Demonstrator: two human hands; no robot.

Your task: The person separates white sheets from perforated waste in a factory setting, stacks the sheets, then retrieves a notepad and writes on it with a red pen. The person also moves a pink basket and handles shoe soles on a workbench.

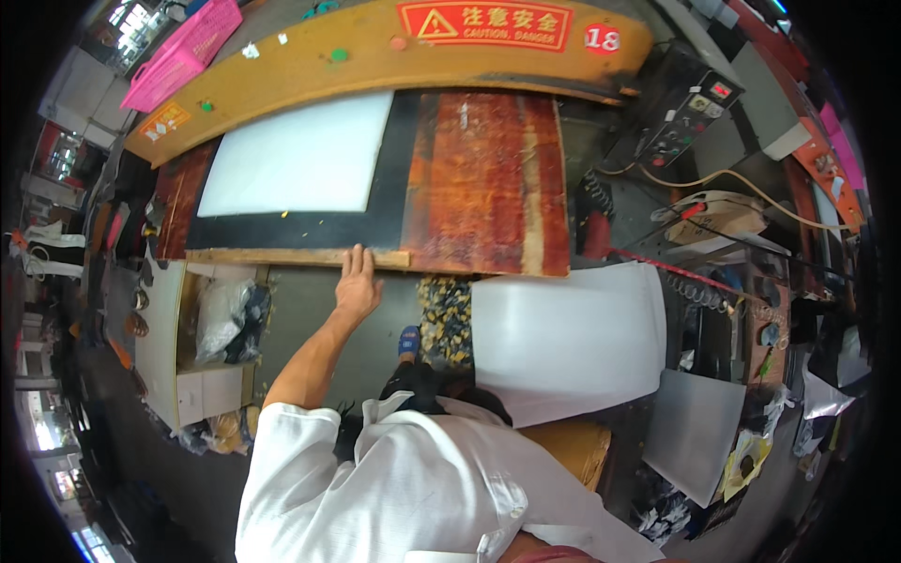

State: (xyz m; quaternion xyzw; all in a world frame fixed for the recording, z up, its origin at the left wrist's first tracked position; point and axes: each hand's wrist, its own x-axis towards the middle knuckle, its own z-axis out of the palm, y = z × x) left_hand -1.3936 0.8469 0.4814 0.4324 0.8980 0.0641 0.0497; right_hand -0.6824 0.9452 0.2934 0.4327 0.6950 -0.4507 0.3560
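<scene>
One left hand (358,287), outstretched, slightly spread, resting on the wooden strip (291,256)

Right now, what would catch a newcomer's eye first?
Probably the yellow machine crossbeam with its red warning sticker, spanning the top of the view. Below it, a white sheet lies on a black panel, left of centre. The left hand touches the wooden strip along the panel's near edge.
</scene>
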